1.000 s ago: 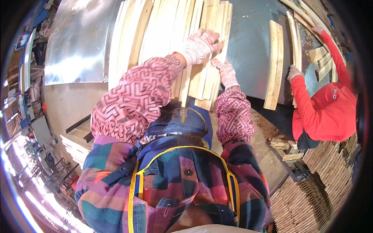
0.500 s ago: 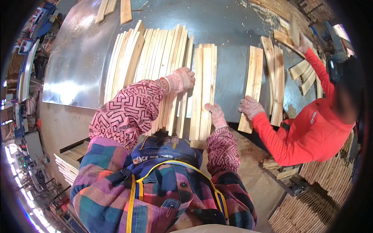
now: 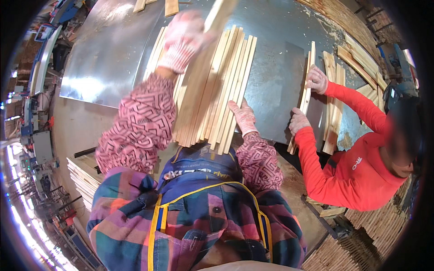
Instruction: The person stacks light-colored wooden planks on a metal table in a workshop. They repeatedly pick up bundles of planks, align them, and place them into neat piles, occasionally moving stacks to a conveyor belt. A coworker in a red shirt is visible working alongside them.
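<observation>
My left hand point(image 3: 183, 40), in a pale pink glove and blurred by motion, is closed on the edge of a wooden board point(image 3: 220, 16). That board is tilted up over a row of narrow wooden strips point(image 3: 217, 95) lying side by side on the metal table. My gloved right hand point(image 3: 244, 118) is at the right side of this row, thumb and fingers apart, its fingertips against the outermost strip point(image 3: 242, 88). Part of the row's left side is hidden behind my left hand and sleeve.
At my right a co-worker in red holds a wooden strip point(image 3: 306, 97) with both gloved hands. Beyond it lie loose boards point(image 3: 335, 104) on the metal table point(image 3: 275, 54). A stack of boards point(image 3: 83, 178) stands low at my left, with more stacks point(image 3: 375, 226) behind the co-worker.
My left hand has moved up and left, with a board raised in it. The boards by my right hand now stand on edge against the row. The co-worker has turned a board on edge.
</observation>
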`<state>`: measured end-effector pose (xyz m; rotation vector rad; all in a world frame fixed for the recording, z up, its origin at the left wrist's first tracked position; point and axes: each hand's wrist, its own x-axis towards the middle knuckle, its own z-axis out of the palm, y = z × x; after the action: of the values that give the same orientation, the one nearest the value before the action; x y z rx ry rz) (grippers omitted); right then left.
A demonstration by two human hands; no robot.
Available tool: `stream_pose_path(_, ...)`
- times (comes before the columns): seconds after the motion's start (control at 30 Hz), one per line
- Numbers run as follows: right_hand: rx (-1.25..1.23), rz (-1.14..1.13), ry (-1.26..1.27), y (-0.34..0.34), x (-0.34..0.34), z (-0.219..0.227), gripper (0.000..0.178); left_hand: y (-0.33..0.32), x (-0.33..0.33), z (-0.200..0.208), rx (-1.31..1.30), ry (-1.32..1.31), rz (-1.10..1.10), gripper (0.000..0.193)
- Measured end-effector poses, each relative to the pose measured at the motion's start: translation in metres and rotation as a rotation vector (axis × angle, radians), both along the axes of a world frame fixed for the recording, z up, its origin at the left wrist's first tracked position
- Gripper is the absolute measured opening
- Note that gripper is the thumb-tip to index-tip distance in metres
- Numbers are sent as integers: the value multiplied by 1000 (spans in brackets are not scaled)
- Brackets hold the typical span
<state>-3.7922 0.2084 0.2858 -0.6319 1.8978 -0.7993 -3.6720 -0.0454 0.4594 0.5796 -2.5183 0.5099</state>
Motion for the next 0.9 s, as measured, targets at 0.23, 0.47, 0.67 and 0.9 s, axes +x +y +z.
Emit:
stream_pose_path(0.23, 110, -96, 245, -25, 30, 32, 115, 19, 79, -122, 794, -13, 697, 72)
stream_pose_path(0.47, 151, -133, 272, -22, 23, 16, 130, 31, 69, -72, 665, -335, 583, 86)
stream_pose_path(0.67, 164, -147, 418, -29, 33, 11, 125, 134, 33, -124, 750, -368, 250, 69)
stream_pose_path(0.9, 338, -164, 394, -4, 33, 48, 120, 179, 16, -257, -110, -794, 561, 57)
